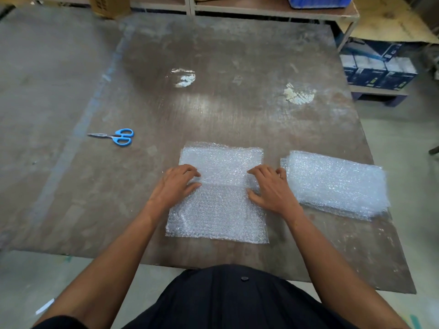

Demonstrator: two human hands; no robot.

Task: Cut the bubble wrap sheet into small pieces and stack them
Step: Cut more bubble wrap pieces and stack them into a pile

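My dark shirt fills the near edge, and both my bare forearms reach forward over the worn brown table. My left hand lies palm down on the left edge of the clear rectangular bubble wrap sheet, fingers spread and nearly straight, pressing it flat; my right hand presses the right edge in the same way, gripping nothing. A crease or seam runs across the sheet between my thumbs; I cannot tell whether it is a fold or a cut. Just right of the sheet sits the stack of cut bubble wrap pieces, how many layers I cannot count. Farther left, well apart, the blue-handled scissors lie closed on the table.
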